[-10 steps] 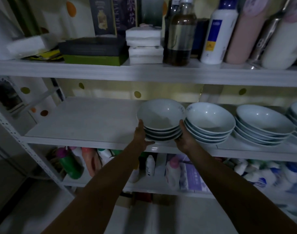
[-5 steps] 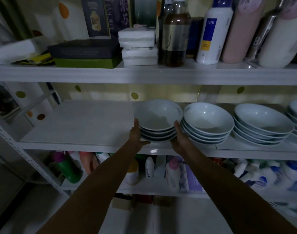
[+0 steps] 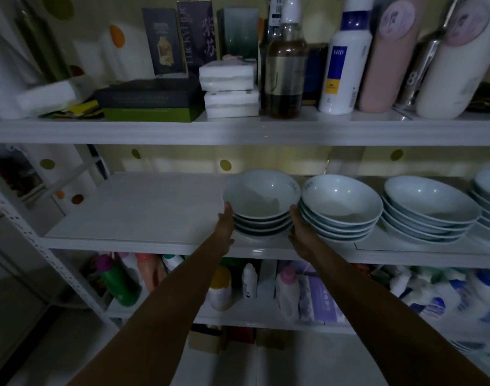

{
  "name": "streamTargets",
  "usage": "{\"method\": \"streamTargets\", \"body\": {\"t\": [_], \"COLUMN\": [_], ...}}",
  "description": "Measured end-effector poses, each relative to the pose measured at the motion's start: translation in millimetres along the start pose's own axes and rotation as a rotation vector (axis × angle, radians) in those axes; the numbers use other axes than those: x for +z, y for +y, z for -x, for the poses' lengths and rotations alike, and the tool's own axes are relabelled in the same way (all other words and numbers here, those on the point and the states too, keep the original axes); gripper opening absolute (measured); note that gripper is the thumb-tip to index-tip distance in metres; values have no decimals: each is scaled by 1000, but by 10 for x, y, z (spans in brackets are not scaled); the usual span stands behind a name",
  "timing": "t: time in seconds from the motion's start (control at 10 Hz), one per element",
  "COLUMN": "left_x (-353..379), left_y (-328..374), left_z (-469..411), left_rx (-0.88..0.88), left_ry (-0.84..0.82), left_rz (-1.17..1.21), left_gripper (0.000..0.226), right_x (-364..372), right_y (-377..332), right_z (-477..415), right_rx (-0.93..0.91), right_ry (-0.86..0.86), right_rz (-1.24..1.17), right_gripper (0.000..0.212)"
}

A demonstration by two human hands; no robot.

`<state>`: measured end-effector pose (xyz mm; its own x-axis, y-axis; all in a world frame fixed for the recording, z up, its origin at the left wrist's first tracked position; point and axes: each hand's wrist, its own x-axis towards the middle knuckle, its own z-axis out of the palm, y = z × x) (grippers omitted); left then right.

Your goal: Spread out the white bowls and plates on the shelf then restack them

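- The left hand [image 3: 226, 222] is pressing against the left side of a stack of white bowls [image 3: 262, 207], thumb up along the top rim and palm flat to the curved walls; the other fingers are hidden behind the stack.
- The right hand [image 3: 300, 224] is pressing the right side of the same stack, wedged in the narrow gap beside the next stack [image 3: 340, 208]; its fingers are hidden too, so I cannot tell how far they are curling.
- Both hands are cupping the stack between them rather than pinching any 1 rim.
- The held stack is showing 4 nested bowls, glossy and smooth, round, with deep sloping sides and faint blue marks near the rim.
- It is sitting near the front edge of the middle shelf [image 3: 143, 213], a flat matt white board; whether its base is touching the board, I cannot tell.
- To its right, wider and shallower white dishes are lying in a third stack [image 3: 430, 211], with a fourth stack [image 3: 489, 190] cut off at the frame edge.
- On the upper shelf [image 3: 238, 130], plastic bottles [image 3: 344, 59] and flat boxes [image 3: 149, 103] are standing in dim light.
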<state>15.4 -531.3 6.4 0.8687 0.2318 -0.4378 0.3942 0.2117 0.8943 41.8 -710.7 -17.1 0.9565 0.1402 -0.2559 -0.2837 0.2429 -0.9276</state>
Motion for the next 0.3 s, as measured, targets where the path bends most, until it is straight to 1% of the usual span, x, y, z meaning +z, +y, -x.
{"method": "streamTargets", "body": {"t": [0.1,0.2,0.3], "left_x": [-44,-172,-268], "left_y": [-28,-171,-339], "left_z": [128,246,456], "left_rx": [91,162,267], "left_ry": [109,179,237], "left_rz": [-321,-759,-1040], "left_gripper": [77,75,80], "right_x": [-120,-337,-556], "right_y": [-36,-68,-51], "right_z": [160,308,465], "right_rx": [-71,-176,-256], "right_ry": [50,-16,-25], "right_rz": [404,848,1336], "right_gripper": [75,73,98]}}
